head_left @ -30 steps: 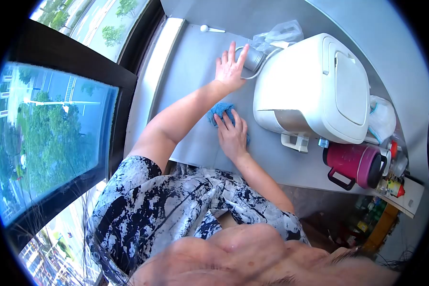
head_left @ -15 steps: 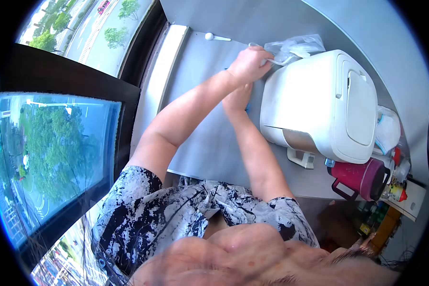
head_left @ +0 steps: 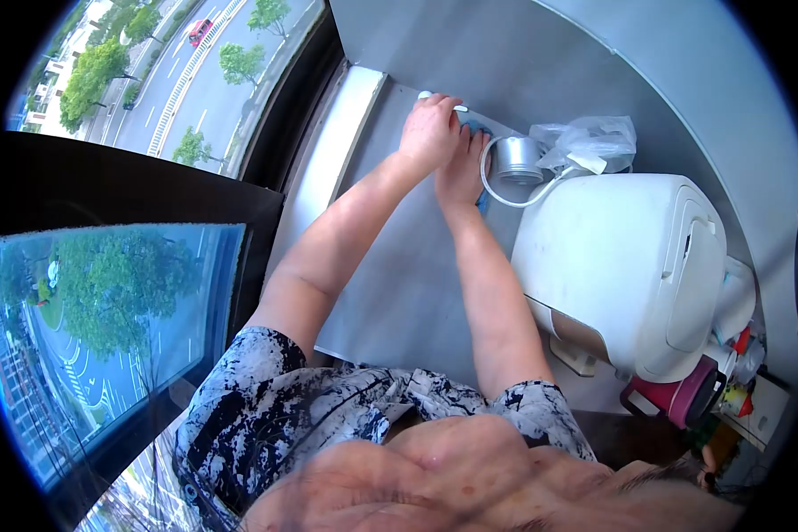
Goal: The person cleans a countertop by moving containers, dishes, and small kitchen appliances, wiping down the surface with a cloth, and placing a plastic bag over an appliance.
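My left hand (head_left: 430, 133) is closed over a small white spoon (head_left: 425, 94) at the far side of the grey countertop; the spoon's two ends show on either side of my fingers. Just beside it, my right hand (head_left: 461, 173) presses down on a blue cloth (head_left: 477, 128), with bits of it showing past the fingers and by the wrist. Most of the cloth is hidden. Right of that hand stands a silver metal can (head_left: 517, 158), with a white cable (head_left: 496, 200) looping in front of it.
A large white appliance (head_left: 594, 230) takes up the right side. Behind it lies a clear plastic bag (head_left: 598, 142). Nearer me on the right are a magenta tumbler (head_left: 674, 395) and several small items. The window's dark frame (head_left: 133, 168) borders the left.
My left hand has let go of the white cable and moved left onto the spoon. The silver can has come into sight. The view has shifted, so the surroundings sit lower.
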Demonstrator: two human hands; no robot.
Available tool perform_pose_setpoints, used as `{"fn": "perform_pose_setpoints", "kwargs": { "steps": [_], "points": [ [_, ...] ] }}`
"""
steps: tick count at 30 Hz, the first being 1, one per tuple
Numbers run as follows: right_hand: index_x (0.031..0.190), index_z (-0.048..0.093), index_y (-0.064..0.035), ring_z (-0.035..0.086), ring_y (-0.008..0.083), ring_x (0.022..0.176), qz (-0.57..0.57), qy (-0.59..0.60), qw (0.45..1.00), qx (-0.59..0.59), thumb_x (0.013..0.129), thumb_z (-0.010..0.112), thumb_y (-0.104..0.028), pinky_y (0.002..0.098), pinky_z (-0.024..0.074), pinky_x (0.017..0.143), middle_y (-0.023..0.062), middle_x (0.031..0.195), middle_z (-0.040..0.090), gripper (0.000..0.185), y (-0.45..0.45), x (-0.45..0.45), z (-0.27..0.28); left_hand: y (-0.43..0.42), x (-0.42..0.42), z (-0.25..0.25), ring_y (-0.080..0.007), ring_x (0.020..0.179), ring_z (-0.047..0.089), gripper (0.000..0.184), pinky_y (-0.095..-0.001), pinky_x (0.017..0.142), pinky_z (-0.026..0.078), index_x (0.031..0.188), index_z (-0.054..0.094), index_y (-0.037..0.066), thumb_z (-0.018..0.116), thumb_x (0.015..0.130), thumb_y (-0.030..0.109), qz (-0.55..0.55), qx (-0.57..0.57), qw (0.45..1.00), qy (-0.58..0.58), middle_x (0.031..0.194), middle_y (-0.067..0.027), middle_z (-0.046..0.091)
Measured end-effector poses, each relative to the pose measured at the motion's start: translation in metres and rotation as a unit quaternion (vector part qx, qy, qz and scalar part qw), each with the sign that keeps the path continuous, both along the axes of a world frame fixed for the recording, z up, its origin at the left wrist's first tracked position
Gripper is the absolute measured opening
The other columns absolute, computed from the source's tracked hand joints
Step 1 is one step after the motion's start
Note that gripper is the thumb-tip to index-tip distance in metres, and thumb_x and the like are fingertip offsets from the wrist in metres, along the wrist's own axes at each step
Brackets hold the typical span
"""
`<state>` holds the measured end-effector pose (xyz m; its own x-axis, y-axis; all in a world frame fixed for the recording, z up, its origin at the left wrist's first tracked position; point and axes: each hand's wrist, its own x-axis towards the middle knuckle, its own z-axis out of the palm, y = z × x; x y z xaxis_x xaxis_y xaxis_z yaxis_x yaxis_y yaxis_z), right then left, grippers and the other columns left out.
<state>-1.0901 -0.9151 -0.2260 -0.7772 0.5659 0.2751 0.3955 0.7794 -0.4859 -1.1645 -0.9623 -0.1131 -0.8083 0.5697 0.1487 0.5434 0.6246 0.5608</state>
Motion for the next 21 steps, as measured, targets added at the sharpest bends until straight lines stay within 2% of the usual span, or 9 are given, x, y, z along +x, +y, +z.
{"fn": "perform_pose_setpoints", "kwargs": {
  "steps": [1, 4, 7, 10, 13, 16, 18, 20, 21],
  "points": [
    [0.137, 0.044, 0.0064, 0.039, 0.0440, 0.135, -0.013, 0.016, 0.999, -0.025, 0.089, 0.050, -0.006, 0.0500, 0.0300, 0.112, 0.0289, 0.139, 0.045, 0.050, -0.004, 0.006, 0.021, -0.006, -0.019, -0.023, -0.0343, 0.112, 0.058, 0.031, -0.0423, 0.096, 0.048, 0.114, 0.067, 0.005, 0.054, 0.087, 0.006, -0.006, -0.029, 0.996, 0.082, 0.119, -0.0105, 0.065],
    [0.138, 0.043, 0.0071, 0.041, 0.0458, 0.132, -0.094, 0.034, 0.993, -0.068, 0.089, 0.052, -0.007, 0.0509, 0.0317, 0.111, 0.0297, 0.139, 0.046, 0.051, -0.008, 0.010, 0.025, -0.017, -0.032, -0.029, -0.0291, 0.110, 0.058, 0.036, -0.0424, 0.089, 0.048, 0.117, 0.067, 0.011, 0.058, 0.082, 0.005, -0.039, -0.175, 0.973, 0.145, 0.116, -0.0066, 0.064],
    [0.137, 0.043, 0.0082, 0.043, 0.0465, 0.131, -0.140, 0.039, 0.986, -0.078, 0.089, 0.052, -0.007, 0.0522, 0.0329, 0.110, 0.0306, 0.139, 0.046, 0.050, -0.006, 0.003, 0.025, -0.019, -0.032, -0.028, -0.0280, 0.106, 0.058, 0.033, -0.0413, 0.085, 0.048, 0.114, 0.067, 0.010, 0.060, 0.082, 0.007, -0.056, -0.258, 0.953, 0.151, 0.114, -0.0092, 0.061],
    [0.135, 0.045, 0.0081, 0.042, 0.0454, 0.131, -0.136, 0.038, 0.987, -0.078, 0.089, 0.052, -0.007, 0.0512, 0.0329, 0.111, 0.0300, 0.138, 0.047, 0.049, 0.000, -0.008, 0.029, -0.026, -0.026, -0.027, -0.0297, 0.102, 0.059, 0.026, -0.0402, 0.083, 0.049, 0.108, 0.067, 0.006, 0.060, 0.083, 0.007, 0.013, -0.280, 0.955, 0.100, 0.110, -0.0126, 0.057],
    [0.133, 0.048, 0.0067, 0.042, 0.0431, 0.133, -0.119, 0.036, 0.990, -0.069, 0.089, 0.052, -0.007, 0.0496, 0.0326, 0.111, 0.0281, 0.138, 0.048, 0.047, 0.005, -0.015, 0.030, -0.041, -0.012, -0.018, -0.0318, 0.097, 0.060, 0.020, -0.0409, 0.082, 0.049, 0.104, 0.065, 0.002, 0.061, 0.084, 0.007, 0.067, -0.231, 0.969, 0.051, 0.108, -0.0166, 0.059],
    [0.134, 0.049, 0.0024, 0.043, 0.0386, 0.133, -0.051, 0.029, 0.997, -0.057, 0.090, 0.052, -0.008, 0.0476, 0.0331, 0.111, 0.0237, 0.138, 0.050, 0.045, -0.003, -0.020, 0.034, -0.072, 0.017, 0.022, -0.0300, 0.087, 0.062, 0.019, -0.0394, 0.080, 0.051, 0.103, 0.064, 0.000, 0.065, 0.087, 0.010, 0.149, -0.069, 0.984, 0.065, 0.101, -0.0161, 0.063],
    [0.134, 0.050, -0.0013, 0.043, 0.0355, 0.133, 0.018, 0.042, 0.997, -0.063, 0.092, 0.051, -0.010, 0.0463, 0.0339, 0.111, 0.0201, 0.138, 0.051, 0.044, -0.010, -0.027, 0.037, -0.090, 0.038, 0.053, -0.0292, 0.086, 0.060, 0.023, -0.0414, 0.077, 0.050, 0.108, 0.061, 0.001, 0.066, 0.088, 0.010, 0.203, 0.024, 0.978, 0.034, 0.099, -0.0149, 0.062],
    [0.135, 0.051, -0.0049, 0.045, 0.0327, 0.133, 0.095, 0.067, 0.989, -0.087, 0.093, 0.049, -0.011, 0.0452, 0.0346, 0.110, 0.0167, 0.138, 0.053, 0.042, -0.020, -0.048, 0.032, -0.097, 0.060, 0.065, -0.0205, 0.080, 0.058, 0.029, -0.0345, 0.070, 0.050, 0.115, 0.060, 0.000, 0.067, 0.088, 0.007, 0.241, 0.124, 0.962, 0.026, 0.094, -0.0114, 0.063],
    [0.135, 0.052, -0.0076, 0.047, 0.0300, 0.131, 0.107, 0.073, 0.988, -0.085, 0.095, 0.047, -0.014, 0.0431, 0.0360, 0.110, 0.0135, 0.136, 0.055, 0.041, -0.020, -0.059, 0.028, -0.103, 0.067, 0.064, -0.0135, 0.078, 0.056, 0.039, -0.0279, 0.066, 0.049, 0.128, 0.057, 0.001, 0.066, 0.090, 0.005, 0.228, 0.124, 0.965, 0.043, 0.091, -0.0091, 0.062]
  ]
}}
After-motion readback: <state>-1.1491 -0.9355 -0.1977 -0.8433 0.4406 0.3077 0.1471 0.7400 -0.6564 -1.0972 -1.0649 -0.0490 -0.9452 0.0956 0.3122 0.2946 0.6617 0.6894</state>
